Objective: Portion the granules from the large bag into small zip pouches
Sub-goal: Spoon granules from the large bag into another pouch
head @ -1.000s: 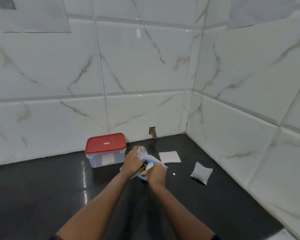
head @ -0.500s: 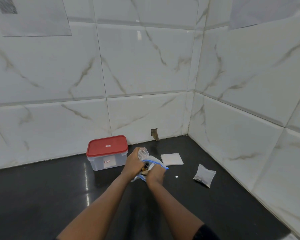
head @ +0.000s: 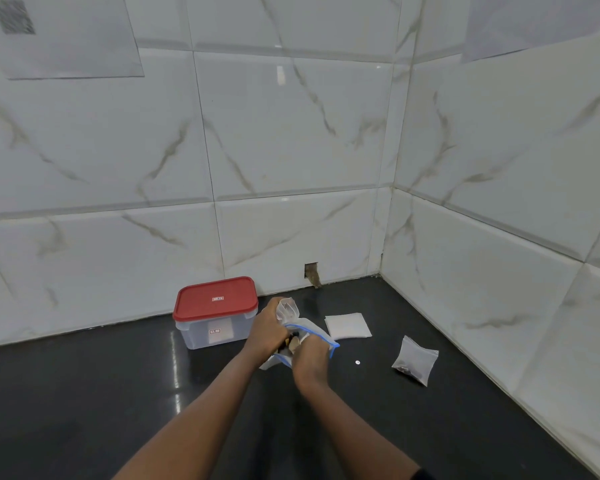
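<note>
little has shifted since the earlier frame: both hands stay at the large bag (head: pixel 310 328), just right of the red-lidded container (head: pixel 215 299) on the tabletop (head: pixel 118 393). left hand (head: pixel 266 329) is curled round an upright small pouch (head: pixel 287 309); right hand (head: pixel 310 355) is curled on the bag's blue zip rim. the thin film likely handles light, soft and slippery: grip at the stiffer zip strip. filled pouch (head: pixel 414 360) lies farther right of the container.
</note>
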`<control>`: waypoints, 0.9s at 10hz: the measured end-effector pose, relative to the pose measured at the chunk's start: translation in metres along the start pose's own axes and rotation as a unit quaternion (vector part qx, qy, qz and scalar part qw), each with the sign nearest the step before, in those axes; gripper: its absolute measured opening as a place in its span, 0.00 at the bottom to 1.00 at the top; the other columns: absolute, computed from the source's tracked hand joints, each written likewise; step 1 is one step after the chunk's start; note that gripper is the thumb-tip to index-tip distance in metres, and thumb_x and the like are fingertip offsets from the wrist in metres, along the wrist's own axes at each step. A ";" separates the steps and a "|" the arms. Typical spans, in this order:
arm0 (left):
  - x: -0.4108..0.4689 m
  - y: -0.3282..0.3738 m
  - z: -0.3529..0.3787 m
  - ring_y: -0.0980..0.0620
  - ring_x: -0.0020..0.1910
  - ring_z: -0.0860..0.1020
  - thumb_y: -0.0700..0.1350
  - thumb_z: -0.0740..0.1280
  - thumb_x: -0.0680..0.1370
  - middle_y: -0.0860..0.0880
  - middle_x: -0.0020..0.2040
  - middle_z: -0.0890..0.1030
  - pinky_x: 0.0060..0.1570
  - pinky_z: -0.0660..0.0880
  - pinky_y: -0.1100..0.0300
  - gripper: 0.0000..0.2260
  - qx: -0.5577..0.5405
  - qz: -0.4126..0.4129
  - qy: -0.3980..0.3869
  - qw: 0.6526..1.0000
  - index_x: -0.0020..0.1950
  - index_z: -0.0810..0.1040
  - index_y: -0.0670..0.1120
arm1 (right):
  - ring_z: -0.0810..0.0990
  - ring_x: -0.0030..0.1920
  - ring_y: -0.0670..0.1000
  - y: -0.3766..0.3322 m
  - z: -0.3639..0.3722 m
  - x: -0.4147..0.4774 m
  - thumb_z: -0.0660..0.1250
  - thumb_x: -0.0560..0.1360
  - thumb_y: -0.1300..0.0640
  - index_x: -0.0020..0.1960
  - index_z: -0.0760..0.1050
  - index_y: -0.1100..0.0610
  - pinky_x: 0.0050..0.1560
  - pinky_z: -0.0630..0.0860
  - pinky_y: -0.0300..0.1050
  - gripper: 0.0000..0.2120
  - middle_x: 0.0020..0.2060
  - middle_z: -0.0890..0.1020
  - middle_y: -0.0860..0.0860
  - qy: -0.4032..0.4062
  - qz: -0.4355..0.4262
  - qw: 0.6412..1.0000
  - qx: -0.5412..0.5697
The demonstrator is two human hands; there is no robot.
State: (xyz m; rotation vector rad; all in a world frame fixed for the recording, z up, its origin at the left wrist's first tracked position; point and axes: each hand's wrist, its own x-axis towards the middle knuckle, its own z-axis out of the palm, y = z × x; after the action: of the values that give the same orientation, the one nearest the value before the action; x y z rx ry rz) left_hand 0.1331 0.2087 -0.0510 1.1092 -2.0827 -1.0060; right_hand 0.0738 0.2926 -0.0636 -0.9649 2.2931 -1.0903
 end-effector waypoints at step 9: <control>0.004 0.000 -0.008 0.51 0.50 0.75 0.35 0.67 0.72 0.51 0.50 0.76 0.48 0.70 0.62 0.19 -0.006 0.004 -0.001 1.000 0.60 0.72 0.47 | 0.77 0.43 0.56 -0.014 0.020 0.029 0.53 0.80 0.64 0.46 0.73 0.61 0.55 0.79 0.53 0.11 0.46 0.77 0.59 -0.005 0.172 0.946 0.274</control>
State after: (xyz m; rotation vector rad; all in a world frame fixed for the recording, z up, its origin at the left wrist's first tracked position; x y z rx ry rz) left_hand 0.1372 0.2024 -0.0463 1.0926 -2.0801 -1.0144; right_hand 0.0724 0.2547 -0.0667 -0.3352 1.8821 -1.4370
